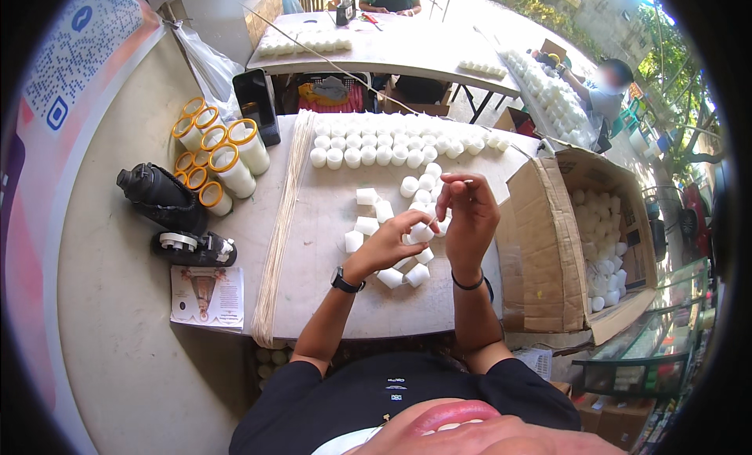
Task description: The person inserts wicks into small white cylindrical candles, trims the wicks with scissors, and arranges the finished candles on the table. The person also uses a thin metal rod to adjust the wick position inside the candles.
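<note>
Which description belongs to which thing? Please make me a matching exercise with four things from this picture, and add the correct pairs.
1. Left hand
2. Cardboard box
3. Bundle of strings
4. Bottle

A. Black
B. Open, with many white candles inside
C. Long and cream-coloured
D. Holding one white candle

Pairs: 1-D, 2-B, 3-C, 4-A

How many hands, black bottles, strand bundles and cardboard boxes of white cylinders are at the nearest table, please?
Hands: 2 (left hand, right hand)
Black bottle: 1
Strand bundle: 1
Cardboard box of white cylinders: 1
Total: 5
The loose white cylinders overlap too much for an exact count.
</note>
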{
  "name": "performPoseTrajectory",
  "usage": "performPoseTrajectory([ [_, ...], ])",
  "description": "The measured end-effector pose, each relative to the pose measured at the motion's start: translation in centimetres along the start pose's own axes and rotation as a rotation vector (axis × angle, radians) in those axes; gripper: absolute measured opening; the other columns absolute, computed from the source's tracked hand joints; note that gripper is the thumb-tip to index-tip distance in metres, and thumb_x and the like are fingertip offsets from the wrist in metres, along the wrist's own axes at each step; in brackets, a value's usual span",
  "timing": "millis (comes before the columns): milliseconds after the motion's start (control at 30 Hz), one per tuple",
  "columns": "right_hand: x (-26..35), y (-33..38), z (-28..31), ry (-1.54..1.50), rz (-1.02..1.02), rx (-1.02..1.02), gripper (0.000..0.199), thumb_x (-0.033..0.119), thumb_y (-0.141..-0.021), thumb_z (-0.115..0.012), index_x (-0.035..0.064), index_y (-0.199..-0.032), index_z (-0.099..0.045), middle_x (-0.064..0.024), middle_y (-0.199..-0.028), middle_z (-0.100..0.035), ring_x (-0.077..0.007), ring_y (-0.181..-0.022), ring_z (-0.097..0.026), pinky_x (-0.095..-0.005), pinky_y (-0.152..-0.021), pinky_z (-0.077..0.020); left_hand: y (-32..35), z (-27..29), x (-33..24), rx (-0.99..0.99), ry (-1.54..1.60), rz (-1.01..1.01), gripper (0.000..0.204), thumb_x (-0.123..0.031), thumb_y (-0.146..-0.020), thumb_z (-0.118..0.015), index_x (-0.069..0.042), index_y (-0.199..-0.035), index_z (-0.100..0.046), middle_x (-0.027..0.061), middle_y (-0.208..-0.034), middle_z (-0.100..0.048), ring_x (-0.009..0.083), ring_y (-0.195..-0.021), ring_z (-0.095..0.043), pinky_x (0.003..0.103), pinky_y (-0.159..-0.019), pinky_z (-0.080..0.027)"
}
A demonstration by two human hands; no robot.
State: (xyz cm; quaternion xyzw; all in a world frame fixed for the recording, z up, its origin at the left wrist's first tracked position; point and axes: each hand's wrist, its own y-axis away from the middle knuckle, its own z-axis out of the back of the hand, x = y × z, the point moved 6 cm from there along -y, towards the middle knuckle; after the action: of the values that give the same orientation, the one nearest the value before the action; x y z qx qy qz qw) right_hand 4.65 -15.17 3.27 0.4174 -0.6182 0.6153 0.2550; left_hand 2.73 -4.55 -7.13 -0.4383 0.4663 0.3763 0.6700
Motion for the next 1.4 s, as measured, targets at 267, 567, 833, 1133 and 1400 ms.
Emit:
performPoseTrajectory([
  [267, 1.9, -2.5, 1.2, -0.168, -0.010, 0.006, 0.024, 0.021, -0.101, -0.059, -0.0025, -0.101, -0.064, -0.0007, -0.071, -0.056, -0.0038, -0.060, -0.045, -0.0184, -0.051, -0.0327, -0.1, 0.0, -1.8, -0.095, -0.014, -0.132, 0.028, -0.029, -0.102, -0.053, -0.007, -0.107, -0.070, 0.0098, -0.111, -0.067, 0.0220, -0.104, -0.064, 0.033, -0.092, -0.049],
  [567, 0.3, -2.4, 2.0, -0.267, -0.103, 0.020, 0.025, 0.022, -0.101, -0.057, -0.0026, -0.102, -0.064, 0.0005, -0.071, -0.055, -0.0026, -0.059, -0.043, -0.0183, -0.050, -0.0310, 1.4, -1.2, -3.7, -0.251, -0.399, -0.360, 0.035, -0.018, -0.091, -0.068, -0.015, -0.125, -0.061, 0.0072, -0.116, -0.061, 0.0238, -0.081, -0.071, 0.036, -0.078, -0.056],
  [833, -5.0, -2.6, 4.2, -0.358, -0.258, 0.032, 0.024, 0.022, -0.101, -0.057, -0.0009, -0.104, -0.065, 0.0019, -0.071, -0.055, -0.0017, -0.055, -0.039, -0.0179, -0.048, -0.0282, 3.1, -2.7, -5.1, -0.164, -1.195, -0.797, 0.023, -0.014, -0.080, -0.072, -0.017, -0.102, -0.068, 0.0031, -0.127, -0.058, 0.0193, -0.127, -0.052, 0.035, -0.099, -0.050],
  [1133, -7.2, 1.6, 6.4, -0.317, -0.347, -0.084, 0.025, 0.024, -0.101, -0.057, -0.0006, -0.103, -0.065, 0.0002, -0.072, -0.057, -0.0049, -0.058, -0.047, -0.0200, -0.053, -0.0366, 0.6, -0.7, -4.6, -0.002, -0.826, -0.534, 0.026, -0.001, -0.080, -0.065, -0.005, -0.104, -0.058, 0.0052, -0.090, -0.061, 0.0182, -0.088, -0.062, 0.036, -0.095, -0.050],
  [1400, -3.9, 7.6, 4.3, -0.282, -0.252, -0.051, 0.019, 0.014, -0.101, -0.057, -0.0033, -0.102, -0.063, -0.0040, -0.089, -0.064, -0.0077, -0.076, -0.055, -0.0225, -0.072, -0.0449, 1.0, -0.6, 0.5, -0.202, 0.335, 0.103, 0.050, -0.005, -0.098, -0.058, -0.004, -0.142, -0.036, 0.0099, -0.109, -0.067, 0.0137, -0.107, -0.062, 0.030, -0.095, -0.049],
])
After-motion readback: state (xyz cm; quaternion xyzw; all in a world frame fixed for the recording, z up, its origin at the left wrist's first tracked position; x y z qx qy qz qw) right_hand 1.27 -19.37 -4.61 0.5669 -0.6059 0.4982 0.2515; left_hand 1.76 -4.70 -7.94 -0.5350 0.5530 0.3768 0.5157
